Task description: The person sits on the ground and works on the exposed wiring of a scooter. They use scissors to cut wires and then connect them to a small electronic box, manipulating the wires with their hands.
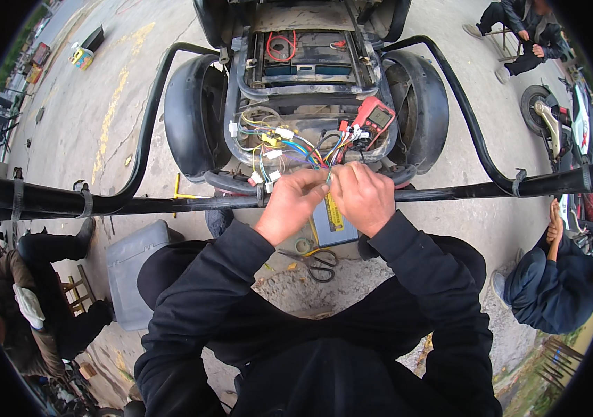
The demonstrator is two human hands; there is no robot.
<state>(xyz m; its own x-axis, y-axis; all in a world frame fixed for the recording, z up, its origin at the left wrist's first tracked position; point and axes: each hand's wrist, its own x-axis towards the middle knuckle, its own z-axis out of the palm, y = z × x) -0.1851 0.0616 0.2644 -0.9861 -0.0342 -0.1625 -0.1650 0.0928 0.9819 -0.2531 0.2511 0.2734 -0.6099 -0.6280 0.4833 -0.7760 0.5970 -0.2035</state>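
Note:
Both hands meet above a black bar at the rear of a vehicle frame. My left hand (292, 203) pinches a thin wire at the end of a bundle of coloured wires (303, 146). Close against it, my right hand (361, 196) has its fingers pinched on wire too; the exact strands are hidden by the fingertips. The bundle fans out over the frame, with white plug connectors (284, 133) on several ends. A red multimeter (378, 117) with a grey screen leans among the wires at the right.
Below my hands lie black-handled scissors (321, 267), a roll of tape (302, 246) and a blue-and-yellow box (334, 221). A grey plastic case (136, 274) stands at left. Black tyres (195, 118) flank the frame. Seated people (553, 278) are at right and left; a motorbike (553, 121) stands right.

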